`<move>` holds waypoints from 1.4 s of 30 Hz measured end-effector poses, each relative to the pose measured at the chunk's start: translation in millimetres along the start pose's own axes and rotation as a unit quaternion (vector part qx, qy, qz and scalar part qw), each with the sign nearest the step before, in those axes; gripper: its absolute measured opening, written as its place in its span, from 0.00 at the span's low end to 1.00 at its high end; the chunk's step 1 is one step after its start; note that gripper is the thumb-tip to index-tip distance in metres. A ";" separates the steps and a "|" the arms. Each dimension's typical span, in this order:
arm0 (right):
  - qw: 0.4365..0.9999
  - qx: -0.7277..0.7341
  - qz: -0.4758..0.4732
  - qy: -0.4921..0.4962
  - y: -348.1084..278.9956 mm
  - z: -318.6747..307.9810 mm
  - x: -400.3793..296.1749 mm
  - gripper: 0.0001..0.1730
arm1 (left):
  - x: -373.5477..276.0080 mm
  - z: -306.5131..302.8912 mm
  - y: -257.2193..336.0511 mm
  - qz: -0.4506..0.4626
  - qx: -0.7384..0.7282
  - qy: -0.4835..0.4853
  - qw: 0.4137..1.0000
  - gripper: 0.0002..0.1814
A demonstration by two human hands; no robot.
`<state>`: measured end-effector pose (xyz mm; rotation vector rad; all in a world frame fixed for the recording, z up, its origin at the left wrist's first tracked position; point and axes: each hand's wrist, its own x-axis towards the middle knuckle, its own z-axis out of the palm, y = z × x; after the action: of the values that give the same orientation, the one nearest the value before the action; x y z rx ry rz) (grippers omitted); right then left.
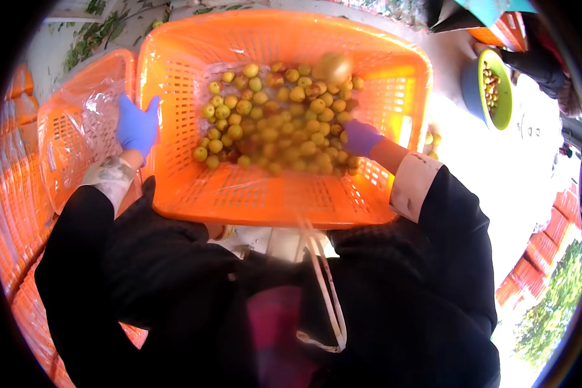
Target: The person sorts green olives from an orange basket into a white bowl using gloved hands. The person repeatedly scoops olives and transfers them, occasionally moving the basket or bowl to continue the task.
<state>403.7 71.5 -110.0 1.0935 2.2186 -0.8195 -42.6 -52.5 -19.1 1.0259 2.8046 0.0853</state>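
A large orange plastic crate (291, 203) with slotted walls and a clear plastic liner sits before me. Many round yellow-green fruits (257, 97), some blotched reddish brown, look like jujubes and cover much of its bottom. My right hand (361, 138), in a violet-blue glove, reaches inside at the right end of the fruit; its fingertips are hidden, so a grip cannot be made out. Gloved likewise, my left hand (138, 123) is by the crate's left rim, thumb and fingers apart, with nothing visible in it. Beneath it stands a second orange crate (72, 126) lined with clear plastic.
Stacked orange crates (14, 189) line the left side; more stacks (538, 257) stand at right. A blue tub with a lime-green inside (502, 106) holds fruit. Beside it is part of another person (538, 68). Loose fruits (434, 140) lie right of the crate; leaves (94, 39) are at upper left.
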 end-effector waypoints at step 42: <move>0.699 0.696 0.074 0.149 189.1 -39.4 -145.0 0.23 | -5.9 -4.9 11.9 0.052 -0.012 0.068 0.996 0.47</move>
<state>629.4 118.8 -38.4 2.0671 1.3410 -2.5372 -31.4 -47.2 -12.3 1.2027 2.8611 0.2065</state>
